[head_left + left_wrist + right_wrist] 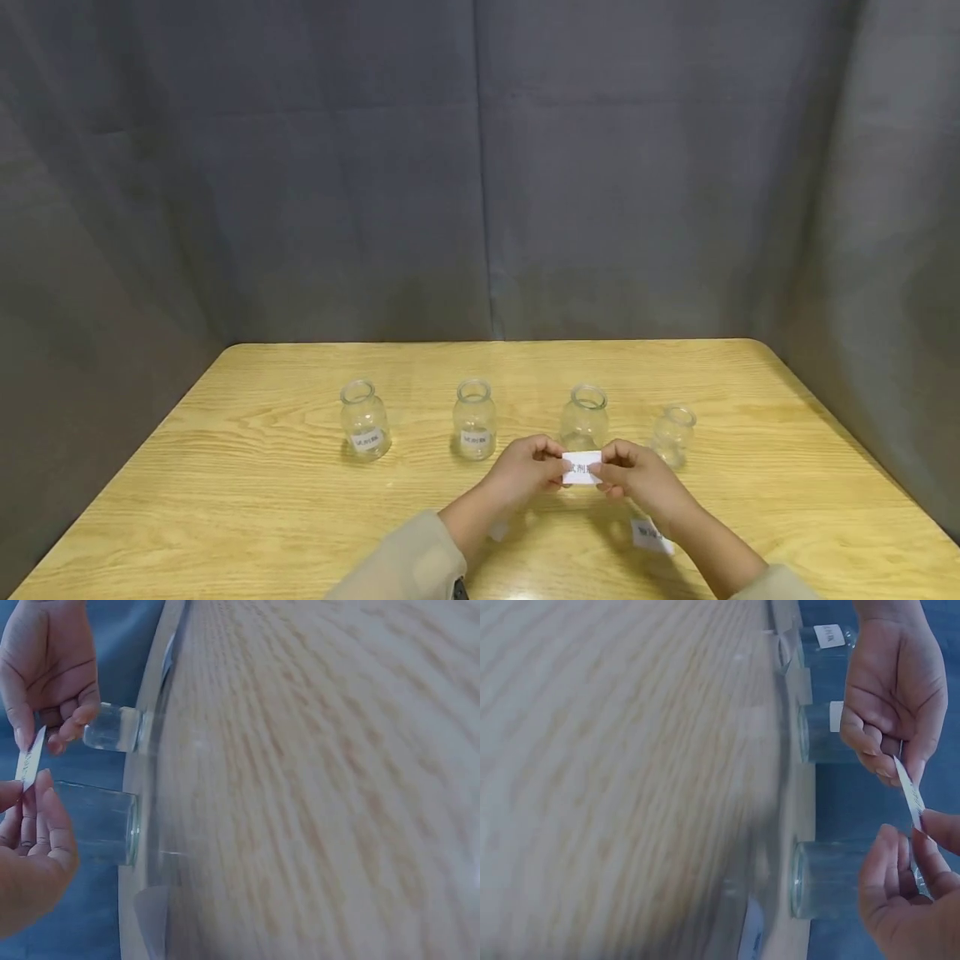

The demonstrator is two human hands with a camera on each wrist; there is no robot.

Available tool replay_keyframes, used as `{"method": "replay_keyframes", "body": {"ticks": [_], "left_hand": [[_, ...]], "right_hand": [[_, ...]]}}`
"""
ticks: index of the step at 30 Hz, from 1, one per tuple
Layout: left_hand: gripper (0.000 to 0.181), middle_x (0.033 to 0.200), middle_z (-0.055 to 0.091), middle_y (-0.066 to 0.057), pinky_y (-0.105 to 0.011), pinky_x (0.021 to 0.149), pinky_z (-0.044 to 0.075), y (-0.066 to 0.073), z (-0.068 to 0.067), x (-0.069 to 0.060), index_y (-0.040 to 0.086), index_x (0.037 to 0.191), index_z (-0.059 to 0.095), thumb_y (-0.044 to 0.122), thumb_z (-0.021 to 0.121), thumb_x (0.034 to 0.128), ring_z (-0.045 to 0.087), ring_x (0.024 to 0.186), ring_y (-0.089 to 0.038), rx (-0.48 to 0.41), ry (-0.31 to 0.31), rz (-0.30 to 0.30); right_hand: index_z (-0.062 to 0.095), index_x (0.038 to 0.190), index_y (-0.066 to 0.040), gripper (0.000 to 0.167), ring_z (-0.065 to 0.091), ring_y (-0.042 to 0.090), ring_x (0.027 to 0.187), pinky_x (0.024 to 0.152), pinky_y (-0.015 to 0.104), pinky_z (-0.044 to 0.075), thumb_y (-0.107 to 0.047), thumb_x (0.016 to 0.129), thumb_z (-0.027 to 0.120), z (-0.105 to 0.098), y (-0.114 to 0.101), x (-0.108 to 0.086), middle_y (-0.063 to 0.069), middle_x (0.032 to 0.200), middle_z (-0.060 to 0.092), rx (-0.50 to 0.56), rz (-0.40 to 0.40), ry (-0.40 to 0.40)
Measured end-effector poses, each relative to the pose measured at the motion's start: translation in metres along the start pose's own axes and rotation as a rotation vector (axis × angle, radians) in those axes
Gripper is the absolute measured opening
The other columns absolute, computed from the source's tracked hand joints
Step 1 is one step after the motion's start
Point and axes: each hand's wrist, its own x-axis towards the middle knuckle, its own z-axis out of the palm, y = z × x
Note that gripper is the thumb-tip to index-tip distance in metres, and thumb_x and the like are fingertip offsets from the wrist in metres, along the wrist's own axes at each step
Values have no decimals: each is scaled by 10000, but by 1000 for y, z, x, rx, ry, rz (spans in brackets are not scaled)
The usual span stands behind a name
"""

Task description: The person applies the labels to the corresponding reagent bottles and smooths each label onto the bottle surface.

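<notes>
Both hands pinch one white printed label by its two ends, above the table's front part. My left hand has its left end between thumb and fingers; my right hand has the right end. Just behind the label stands a clear glass jar, its lower front hidden by the hands; no label shows on its visible part. A smaller glass jar is to its right, partly behind my right hand. In the left wrist view the label appears nearly edge-on between the fingertips.
Two glass jars bearing white labels stand farther left, one jar at the far left and another jar beside it. A printed label lies under my right forearm, and a white piece lies by my left wrist. Grey curtains enclose the wooden table.
</notes>
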Motion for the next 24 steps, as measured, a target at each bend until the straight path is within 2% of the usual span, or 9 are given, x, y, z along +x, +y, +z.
{"method": "replay_keyframes", "body": {"ticks": [4, 7, 12, 16, 19, 24], "left_hand": [[134, 776, 557, -48, -249, 636, 490, 1, 0, -2, -45, 921, 553, 42, 561, 819, 546, 662, -110, -23, 7, 18], [137, 777, 563, -52, -256, 641, 491, 2, -2, -5, -43, 922, 553, 52, 560, 824, 549, 666, -117, -40, 2, 18], [188, 806, 579, -64, -281, 677, 486, 4, -10, -10, -51, 954, 555, 105, 521, 856, 563, 697, -139, -89, -77, 22], [216, 789, 584, -60, -288, 691, 482, 5, -16, -12, -86, 967, 545, 98, 504, 862, 565, 693, -133, -135, -147, 35], [209, 768, 585, -52, -291, 690, 482, 4, -18, -12, -104, 950, 542, 79, 512, 853, 565, 683, -127, -151, -172, 34], [188, 759, 591, -60, -306, 700, 478, 3, -23, -13, -105, 912, 546, 70, 525, 845, 573, 695, -145, -153, -208, 23]], "right_hand": [[430, 1062, 111, 365, 525, 180, 730, 667, 286, 459, -101, 807, 583, 4, 0, 0, 81, 825, 520, 64, -52, 24], [413, 1141, 94, 435, 535, 157, 705, 648, 275, 466, -73, 788, 605, 8, 2, 0, 72, 809, 525, 100, -81, 31], [439, 1118, 105, 387, 530, 141, 687, 638, 263, 462, -65, 802, 585, 10, 2, -2, 79, 809, 520, 104, -125, 25], [445, 1093, 124, 364, 530, 141, 691, 643, 259, 458, -64, 810, 574, 8, 2, -4, 80, 826, 530, 115, -154, -12], [461, 1076, 119, 360, 536, 142, 695, 646, 261, 460, -78, 802, 586, 8, 3, -4, 59, 822, 542, 125, -168, -44], [548, 1036, 8, 250, 537, 145, 716, 660, 272, 461, -90, 809, 580, 7, 6, -6, 34, 831, 550, 139, -202, -103]]}}
